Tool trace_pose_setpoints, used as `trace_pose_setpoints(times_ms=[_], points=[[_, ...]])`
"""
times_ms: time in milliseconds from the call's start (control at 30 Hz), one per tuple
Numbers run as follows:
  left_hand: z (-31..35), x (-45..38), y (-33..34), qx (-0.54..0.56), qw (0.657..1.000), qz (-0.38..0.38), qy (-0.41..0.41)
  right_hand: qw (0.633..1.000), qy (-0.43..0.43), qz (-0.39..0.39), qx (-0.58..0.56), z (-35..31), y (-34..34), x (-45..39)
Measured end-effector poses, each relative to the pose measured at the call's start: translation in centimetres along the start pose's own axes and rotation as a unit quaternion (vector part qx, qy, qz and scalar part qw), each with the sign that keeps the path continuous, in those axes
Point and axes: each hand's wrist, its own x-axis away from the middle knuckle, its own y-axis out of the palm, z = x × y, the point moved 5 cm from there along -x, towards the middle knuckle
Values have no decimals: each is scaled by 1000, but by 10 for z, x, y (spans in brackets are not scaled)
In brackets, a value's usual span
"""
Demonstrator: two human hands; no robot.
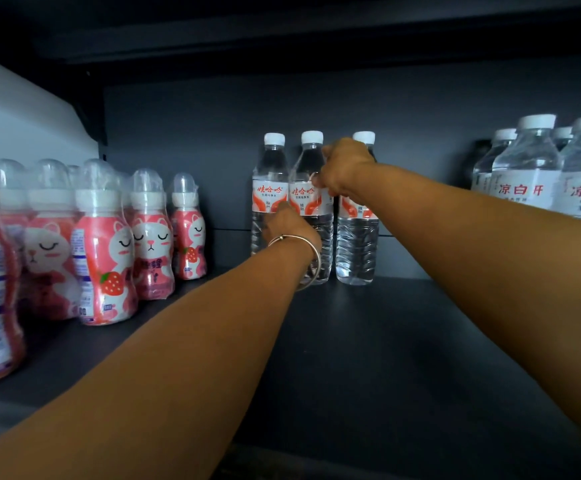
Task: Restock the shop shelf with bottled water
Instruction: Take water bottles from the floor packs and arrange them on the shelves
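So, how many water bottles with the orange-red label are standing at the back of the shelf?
3, in a row against the back wall: left bottle, middle bottle and right bottle. The hands cover parts of them; more behind cannot be excluded.

I'm looking into a shop: a dark metal shelf (368,341) stocked with retail drinks in rows. Landmark is the three red-labelled water bottles (311,202) at the back wall. Left of them, shrink-wrapped pink strawberry drink bottles (103,244) with cat faces, several deep. Right of them, clear white-capped bottles (528,164) with red lettering. Another shelf board (317,32) above.
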Motion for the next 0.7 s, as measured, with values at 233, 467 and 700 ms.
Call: trace_pose_setpoints(times_ms=[233,467,700], points=[[1,3,16,-49,996,-76,21,998,-21,35,43,8,-1,1],[-2,0,27,-52,990,-127,13,997,-20,50,58,10,1,5],[-3,-6,35,-79,986,-144,26,994,-56,39,85,13,2,14]])
